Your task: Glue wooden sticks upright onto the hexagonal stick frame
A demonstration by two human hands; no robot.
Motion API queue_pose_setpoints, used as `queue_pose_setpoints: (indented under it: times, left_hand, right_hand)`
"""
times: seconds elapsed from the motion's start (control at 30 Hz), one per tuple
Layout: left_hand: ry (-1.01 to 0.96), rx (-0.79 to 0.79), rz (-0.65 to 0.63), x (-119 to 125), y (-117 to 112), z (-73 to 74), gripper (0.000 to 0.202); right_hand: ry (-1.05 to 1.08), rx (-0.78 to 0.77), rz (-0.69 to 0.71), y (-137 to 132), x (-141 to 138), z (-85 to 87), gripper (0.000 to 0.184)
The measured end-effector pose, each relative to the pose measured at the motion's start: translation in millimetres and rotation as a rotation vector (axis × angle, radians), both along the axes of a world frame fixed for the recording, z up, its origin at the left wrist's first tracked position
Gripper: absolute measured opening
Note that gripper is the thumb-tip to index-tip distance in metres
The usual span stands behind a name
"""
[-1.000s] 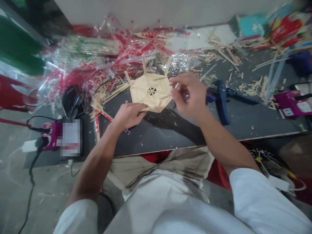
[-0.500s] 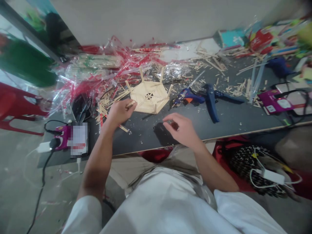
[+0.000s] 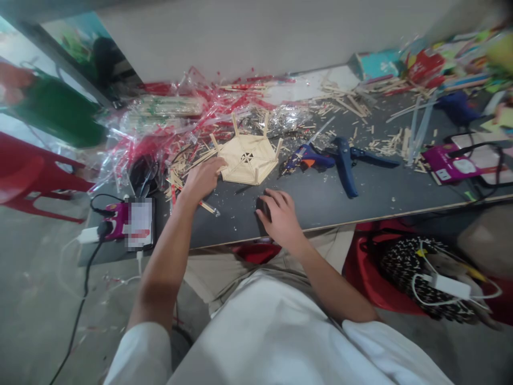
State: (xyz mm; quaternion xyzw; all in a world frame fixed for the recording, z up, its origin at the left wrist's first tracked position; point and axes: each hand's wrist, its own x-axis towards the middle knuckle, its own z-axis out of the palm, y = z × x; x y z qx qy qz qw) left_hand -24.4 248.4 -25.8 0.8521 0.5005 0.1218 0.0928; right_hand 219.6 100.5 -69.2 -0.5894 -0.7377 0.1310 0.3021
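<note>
A hexagonal panel of glued wooden sticks (image 3: 247, 158), with short posts sticking up from its corners, lies on the dark tabletop (image 3: 360, 206). My left hand (image 3: 202, 179) rests at the panel's left edge, fingers curled against it; what they pinch is hidden. My right hand (image 3: 279, 214) lies palm down on the tabletop nearer the front edge, fingers spread, holding nothing. A blue glue gun (image 3: 308, 156) lies just right of the panel.
A second blue glue gun (image 3: 348, 163) lies further right. Crumpled clear and red wrappers (image 3: 168, 123) and loose sticks (image 3: 352, 107) litter the back. A purple box (image 3: 449, 168) sits right, a power strip with plugs (image 3: 120, 222) left. A red chair (image 3: 32, 182) stands beside the table.
My right hand let go of the panel's right side, drew back toward me and dropped flat onto the tabletop. The left hand stayed at the panel's left edge.
</note>
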Motion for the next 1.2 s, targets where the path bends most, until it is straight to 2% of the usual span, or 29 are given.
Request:
queue_pose_setpoints:
  times: [0.2, 0.4, 0.53, 0.8, 1.2]
  left_hand:
    - [0.114, -0.014, -0.026, 3.9, -9.3, 10.9, 0.040]
    - [0.133, -0.009, -0.008, 8.0, -41.6, 11.7, 0.040]
    - [0.198, -0.001, 0.048, 13.0, -57.4, 12.9, 0.038]
    - [0.136, 0.017, 0.091, 16.7, -52.8, 0.3, 0.038]
    - [0.322, 0.069, 0.149, 39.8, -56.8, -1.2, 0.044]
  right_hand:
    - [-0.070, 0.030, -0.008, 1.1, -7.5, -2.2, 0.040]
    - [-0.095, 0.000, -0.021, 3.9, -9.4, 2.7, 0.044]
    - [-0.125, -0.051, -0.022, 6.6, -10.9, 10.9, 0.047]
    - [-0.202, -0.146, -0.030, 15.2, -17.4, 17.3, 0.054]
    - [-0.283, -0.133, -0.003, 54.1, -21.4, 22.2, 0.060]
